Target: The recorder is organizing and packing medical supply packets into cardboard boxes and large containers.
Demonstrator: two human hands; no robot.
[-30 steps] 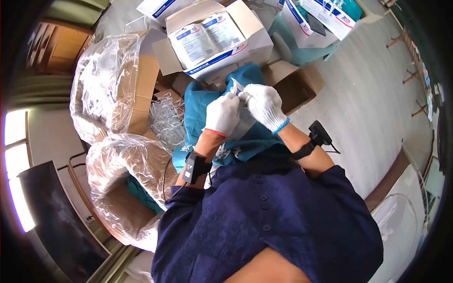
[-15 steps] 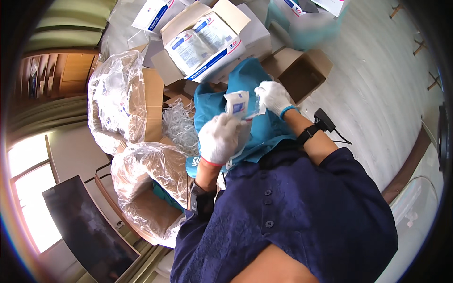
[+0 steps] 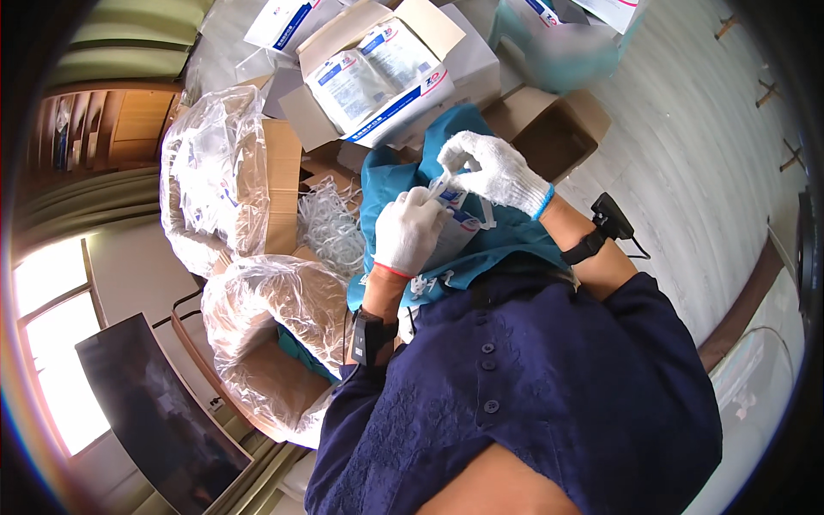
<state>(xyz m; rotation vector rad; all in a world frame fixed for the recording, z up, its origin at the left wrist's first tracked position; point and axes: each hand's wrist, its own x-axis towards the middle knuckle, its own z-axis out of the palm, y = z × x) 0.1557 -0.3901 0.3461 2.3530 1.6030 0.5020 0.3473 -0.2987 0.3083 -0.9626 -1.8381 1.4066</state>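
Note:
Both my hands wear white knit gloves and meet above a teal cloth (image 3: pixel 390 184) spread over my lap. My left hand (image 3: pixel 410 233) is closed on the edge of a white plastic packet (image 3: pixel 455 225) with blue and red print. Its lower part lies against the cloth, partly hidden behind that hand. From the right, my right hand (image 3: pixel 502 176) bends its thumb and forefinger into a pinch at the packet's upper edge, close to the left fingertips. Whether the whitish strip there is part of the packet, I cannot tell.
Ahead stands an open white carton (image 3: pixel 386 112) with similar packets inside. An open brown carton (image 3: pixel 554 142) sits right of it. At left are two plastic-lined boxes, a far one (image 3: pixel 215 180) and a near one (image 3: pixel 275 343), beside a heap of white strips (image 3: pixel 329 227).
My right hand has come left and turned, its fingers now beside the left ones. The packet, raised and facing me before, is now lower and tilted. My left hand has shifted slightly right.

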